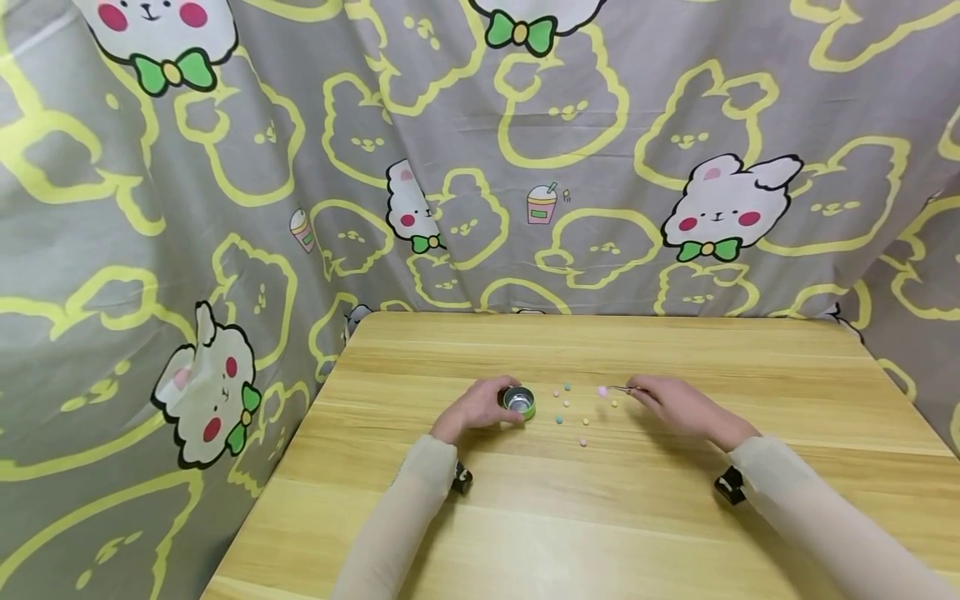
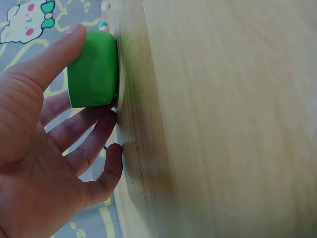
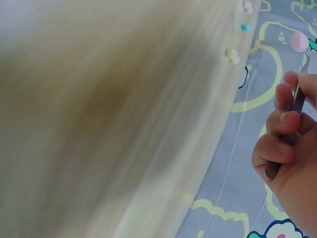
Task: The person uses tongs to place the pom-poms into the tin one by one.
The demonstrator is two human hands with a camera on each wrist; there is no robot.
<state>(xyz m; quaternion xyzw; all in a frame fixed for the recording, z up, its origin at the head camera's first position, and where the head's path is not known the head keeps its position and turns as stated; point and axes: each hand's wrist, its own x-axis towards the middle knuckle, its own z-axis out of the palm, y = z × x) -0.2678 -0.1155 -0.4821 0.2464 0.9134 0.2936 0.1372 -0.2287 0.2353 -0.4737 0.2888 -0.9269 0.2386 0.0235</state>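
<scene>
- Tweezers [image 3: 298, 100] — gripped in curled right hand [image 1: 671, 403], pink ball [image 3: 299, 41] at the tips.
- Green tin [image 1: 530, 412] upright on wooden tabletop [image 1: 585, 525], left hand [image 1: 480, 404] gripping it, thumb one side.
- Small coloured balls [image 1: 558, 420] scattered between tin and right hand.
- Rabbit-print curtain [image 1: 465, 92] behind.

Wood-grain desk [image 1: 585, 517], yellowish-brown, is carrying a round green tin [image 1: 520, 404], open side up; small balls [image 1: 558, 420], pink, teal, yellow and whitish, are lying scattered just beside it
</scene>
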